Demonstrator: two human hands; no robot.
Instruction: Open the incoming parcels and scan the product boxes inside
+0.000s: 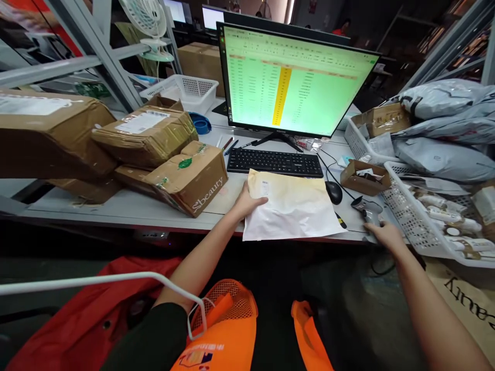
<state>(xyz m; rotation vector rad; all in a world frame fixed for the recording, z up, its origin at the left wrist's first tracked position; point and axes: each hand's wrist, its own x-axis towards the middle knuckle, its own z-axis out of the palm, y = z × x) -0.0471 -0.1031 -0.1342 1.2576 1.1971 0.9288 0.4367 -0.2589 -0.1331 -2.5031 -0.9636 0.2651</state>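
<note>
— Surface (150, 212) condition, from the near edge back?

— Occupied. A pale mailer (294, 208) lies at the front edge, between the person's two arms, its printed label (265, 188) face up near the far left corner.

— Step in hand?

— Judged to be steadying the mailer on one side while managing the handheld scanner (371, 208) on the other.

— What would good practice require?

— Hold the mailer by its margin, keep the thumb off the label, and leave that corner free of creases. Take the scanner by its handle, well clear of the white basket (410, 221) beside it.

— State of each grip?

— Left grip (248, 202): closed on the mailer's left edge, thumb on top and pointing right, fingers mostly hidden below. Right grip (386, 237): at the scanner's handle, in contact as far as visible; how firmly it is closed, I cannot tell.

— Arm posture?

— Left forearm reaches forward and slants inward. Right forearm enters from the lower right corner, also slanting inward, its hand low by the front edge.

— Beyond these?

— A mouse (333, 192) just right of the mailer, a keyboard (270, 162) behind it, then a lit monitor (297, 82). Farther off, upper left, a fan (145, 18).
</note>
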